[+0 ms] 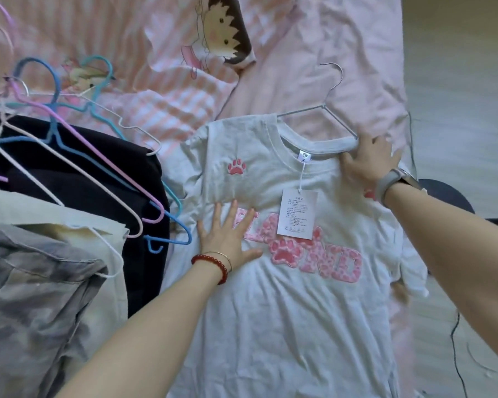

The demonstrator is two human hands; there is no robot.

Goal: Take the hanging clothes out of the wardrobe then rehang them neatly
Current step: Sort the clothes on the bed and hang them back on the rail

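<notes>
Spread flat on a bed with pink striped bedding (167, 33): pale grey cotton T-shirt with pink paw lettering (285, 297), grey wire hanger (332, 93) poking from its collar. Beside it, heaped dark and grey clothes under pastel hangers (69, 156). Pressed flat with fingers spread, well apart: left hand (227, 239) on the chest print, right hand (368, 159) on the collar's shoulder.

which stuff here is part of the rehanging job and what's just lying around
Part of the job:
- grey t-shirt, under both hands
- silver wire hanger partly inside its neck
- pile of coloured hangers
- dark garment and pale clothes at left

Just lying about:
- pink bedsheet
- cartoon-print pillow
- dark cable at the bed's edge
</notes>
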